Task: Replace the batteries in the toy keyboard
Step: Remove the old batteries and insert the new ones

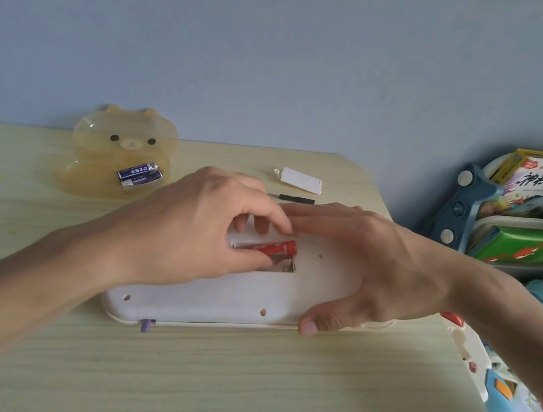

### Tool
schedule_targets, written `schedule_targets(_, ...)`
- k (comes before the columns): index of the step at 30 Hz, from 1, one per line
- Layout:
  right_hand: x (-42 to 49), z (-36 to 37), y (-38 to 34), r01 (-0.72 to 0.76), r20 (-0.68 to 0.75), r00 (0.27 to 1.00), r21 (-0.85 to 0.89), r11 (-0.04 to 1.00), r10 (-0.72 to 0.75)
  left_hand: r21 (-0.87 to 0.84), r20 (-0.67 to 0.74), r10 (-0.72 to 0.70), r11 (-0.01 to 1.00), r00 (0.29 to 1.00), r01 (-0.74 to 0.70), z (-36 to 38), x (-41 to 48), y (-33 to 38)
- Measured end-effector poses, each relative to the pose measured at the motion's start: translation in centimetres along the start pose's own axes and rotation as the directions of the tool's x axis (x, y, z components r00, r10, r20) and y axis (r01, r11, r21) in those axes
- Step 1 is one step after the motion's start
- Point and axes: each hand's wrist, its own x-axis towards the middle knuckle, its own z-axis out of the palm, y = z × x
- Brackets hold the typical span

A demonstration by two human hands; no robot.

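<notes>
The toy keyboard lies face down near the middle of the table, its long side running roughly parallel to the table's near edge. Its battery bay is open in the upper middle of the white back. The left hand is over that bay, thumb and fingertips pinched on a red battery. The battery's long axis runs left to right along the keyboard's length, its right end tilted slightly up and sitting just above the bay's right end wall. A metal contact shows in the bay below that end. A second, silver-looking cell seems to lie behind the red one, though the fingers hide most of it.

The right hand is spread wide and flat over the keyboard's right half, thumb hooked on the near edge, holding the toy still and gripping nothing else.

So the battery sits directly under the left hand's pinch, and that hand is plainly the one to work it. Whether it goes in or comes out, the move runs along the battery's own axis, against the contacts at the bay's ends.

Two blue batteries rest in a clear bear-shaped dish toward the table's far left corner. The bay cover and a small screwdriver lie near the far edge, well apart from both hands.
</notes>
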Motion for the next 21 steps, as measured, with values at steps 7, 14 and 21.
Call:
schedule_targets(7,0.2,-0.1,-0.4,0.113,-0.029,0.993,0.013,0.994,-0.112,-0.001,0.039,0.128,0.992,0.991,-0.128,0.8,0.5,0.0)
schedule_targets(14,0.0,0.1,-0.2,-0.012,-0.016,1.0,-0.057,0.998,0.011,0.063,0.074,0.159,0.985,0.985,-0.164,0.2,0.1,-1.1)
schedule_targets(21,-0.1,0.1,0.1,-0.09,-0.009,0.996,-0.086,0.992,0.089,0.028,0.106,0.106,0.994,0.989,-0.11,-1.1,-0.5,-1.8)
